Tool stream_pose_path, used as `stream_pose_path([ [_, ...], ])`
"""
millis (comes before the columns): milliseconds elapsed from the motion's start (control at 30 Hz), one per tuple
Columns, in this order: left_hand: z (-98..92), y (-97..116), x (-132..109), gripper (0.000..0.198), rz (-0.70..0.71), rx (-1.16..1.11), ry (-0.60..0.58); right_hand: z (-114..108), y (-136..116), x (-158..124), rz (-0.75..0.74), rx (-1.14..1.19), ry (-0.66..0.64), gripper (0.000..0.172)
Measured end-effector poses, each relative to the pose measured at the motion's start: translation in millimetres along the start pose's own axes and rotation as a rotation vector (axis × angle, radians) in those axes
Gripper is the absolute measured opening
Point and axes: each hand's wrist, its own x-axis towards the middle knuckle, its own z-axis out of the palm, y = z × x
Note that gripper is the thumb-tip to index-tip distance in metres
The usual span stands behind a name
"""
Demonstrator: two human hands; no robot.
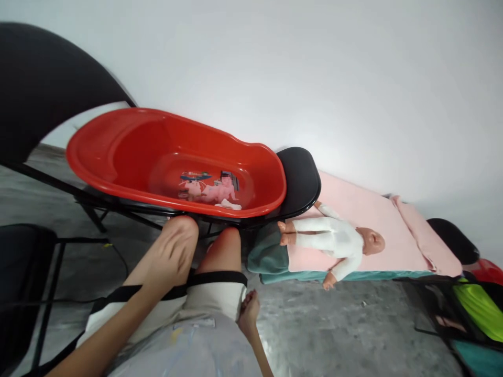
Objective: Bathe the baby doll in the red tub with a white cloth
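Observation:
My left hand [168,259] lies on my bare left knee, fingers stretched out, holding nothing. Beside my right thigh hangs my right hand [249,309], its fingers curled in and no object showing in them. In front of my knees stands a red baby bathtub [145,196], with a baby picture [218,191] and a small white piece [228,204] on its floor. To the right, a baby doll [334,235] in white clothes lies on a pink towel [377,209], its head pointing right. Neither hand touches the tub or doll.
Black chair seats [299,180] support the tub. A dark green cloth [267,254] lies under the towel. Another black chair [23,277] stands at left. Bright green cloth [479,309] and a red object [487,270] are at far right. A white wall rises behind.

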Motion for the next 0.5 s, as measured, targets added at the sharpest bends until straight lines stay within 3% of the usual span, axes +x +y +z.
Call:
stream_pose_path([
  [133,1.9,3.0,3.5,0.036,-0.018,-0.007,0.058,63.4,-31.4,-17.7,-0.355,-0.082,-0.239,0.051],
  [267,2.8,3.9,5.4,0.040,-0.113,-0.073,0.038,106.9,-76.8,-12.0,-0.618,-0.419,-0.418,0.045],
  [400,10.1,9.2,19.6,0.039,-0.153,-0.112,0.026,137.7,-112.7,0.9,-0.650,-0.863,-0.469,0.041],
  [500,18.4,11.2,38.9,0.032,-0.122,-0.142,-0.045,150.0,-124.1,6.8,-0.618,-1.000,-0.442,0.042],
])
